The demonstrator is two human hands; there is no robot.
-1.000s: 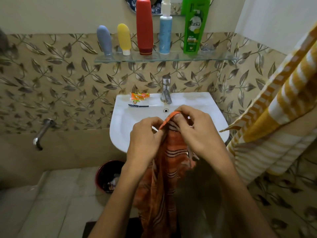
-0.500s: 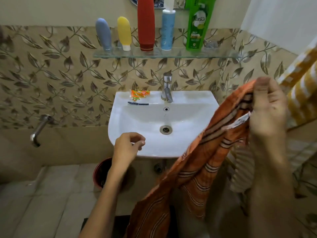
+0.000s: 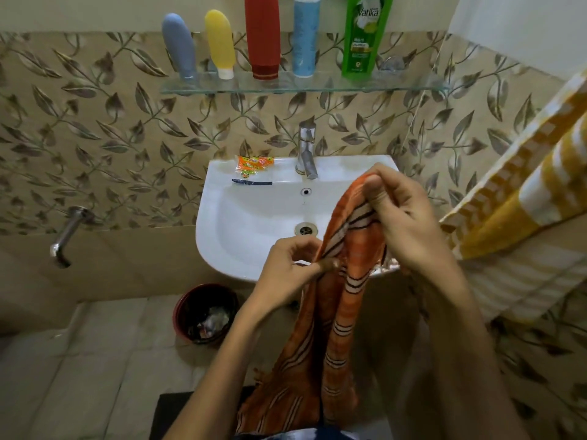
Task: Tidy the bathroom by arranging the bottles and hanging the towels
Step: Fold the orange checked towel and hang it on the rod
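Head view: orange black-striped towel point(image 3: 343, 281), bunched, hanging lengthwise.

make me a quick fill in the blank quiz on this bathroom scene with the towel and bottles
1. Both hands hold the ___ striped towel.
2. The glass shelf carries ___ bottles.
3. The bottle farthest right on the shelf is ___.
4. The towel hangs in front of the white ___.

Missing words: orange; five; green; sink
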